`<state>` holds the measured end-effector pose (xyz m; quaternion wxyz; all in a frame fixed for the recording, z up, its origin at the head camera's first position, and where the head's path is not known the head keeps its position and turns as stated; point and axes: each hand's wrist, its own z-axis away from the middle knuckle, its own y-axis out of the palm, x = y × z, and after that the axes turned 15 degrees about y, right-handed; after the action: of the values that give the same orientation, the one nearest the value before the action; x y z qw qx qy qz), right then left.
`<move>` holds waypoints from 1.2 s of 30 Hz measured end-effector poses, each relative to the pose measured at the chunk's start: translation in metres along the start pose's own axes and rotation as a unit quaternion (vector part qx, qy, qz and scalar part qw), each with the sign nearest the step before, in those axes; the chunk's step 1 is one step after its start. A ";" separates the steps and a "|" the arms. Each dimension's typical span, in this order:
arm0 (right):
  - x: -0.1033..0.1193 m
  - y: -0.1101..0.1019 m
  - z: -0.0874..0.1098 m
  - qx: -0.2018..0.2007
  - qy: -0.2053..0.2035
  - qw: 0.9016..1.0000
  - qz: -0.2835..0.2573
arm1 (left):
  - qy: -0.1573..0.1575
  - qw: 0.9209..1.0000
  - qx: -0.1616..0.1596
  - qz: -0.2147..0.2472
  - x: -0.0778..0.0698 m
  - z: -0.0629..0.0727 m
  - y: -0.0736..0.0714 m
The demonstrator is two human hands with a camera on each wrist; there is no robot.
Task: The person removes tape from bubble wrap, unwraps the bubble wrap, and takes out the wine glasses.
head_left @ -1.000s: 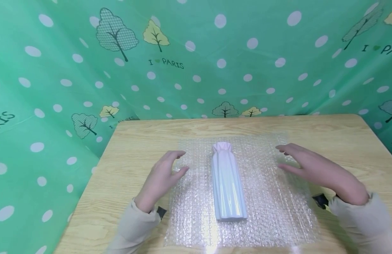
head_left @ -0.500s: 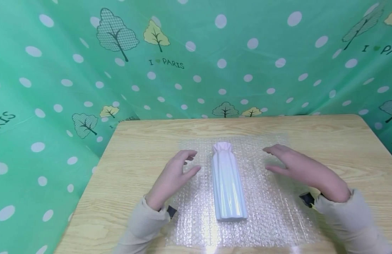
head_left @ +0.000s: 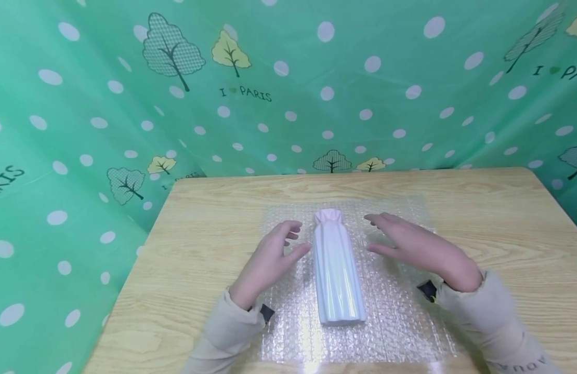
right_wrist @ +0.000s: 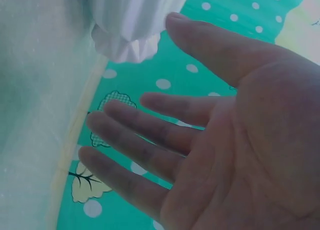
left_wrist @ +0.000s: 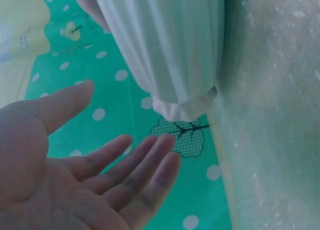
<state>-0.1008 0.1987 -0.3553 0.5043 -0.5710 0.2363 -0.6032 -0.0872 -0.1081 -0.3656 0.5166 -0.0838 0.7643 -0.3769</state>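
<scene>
A glossy fluted vase (head_left: pixel 337 275), pale blue at its base and pinkish at its ruffled neck, lies on its side on a sheet of bubble wrap (head_left: pixel 401 317). Its neck points away from me. Just left of the vase is my left hand (head_left: pixel 270 259), fingers loosely bent, thumb apart, holding nothing. My right hand (head_left: pixel 415 246) hovers on the other side, a little farther off, also holding nothing. In the left wrist view the vase (left_wrist: pixel 167 50) is beyond the fingertips (left_wrist: pixel 167 142). The right wrist view shows the spread right hand (right_wrist: pixel 200 135) near the vase's neck (right_wrist: pixel 127 43).
Under the bubble wrap is a light wood-grain table (head_left: pixel 213 208). A green dotted cloth (head_left: pixel 288 93) with printed trees hangs behind and to the left of it. Dark wrist camera pieces (head_left: pixel 428 291) stick out at the sleeve cuffs.
Both hands have moved inward over the bubble wrap, the left one rightward and the right one leftward, closer to the vase. The vase has stayed in place.
</scene>
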 end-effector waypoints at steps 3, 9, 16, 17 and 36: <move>0.001 0.005 -0.002 0.006 0.002 1.000 -0.012 | -0.006 1.000 0.008 0.003 0.001 0.000 0.003; 0.002 0.018 -0.006 0.010 0.006 0.999 -0.047 | -0.031 0.999 0.022 0.035 0.004 0.000 0.013; 0.006 0.034 -0.011 0.032 -0.006 0.995 -0.092 | -0.039 0.996 0.048 0.067 0.007 0.002 0.025; 0.007 0.036 -0.011 0.035 -0.009 0.995 -0.098 | -0.039 0.996 0.052 0.069 0.008 0.001 0.026; 0.011 0.050 -0.013 0.071 -0.028 0.988 -0.137 | -0.005 0.992 0.085 0.091 0.012 0.000 0.036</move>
<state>-0.0939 0.1660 -0.3961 0.4622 -0.5778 0.0983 -0.6654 -0.0833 -0.0885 -0.3980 0.5583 0.0287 0.7309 -0.3915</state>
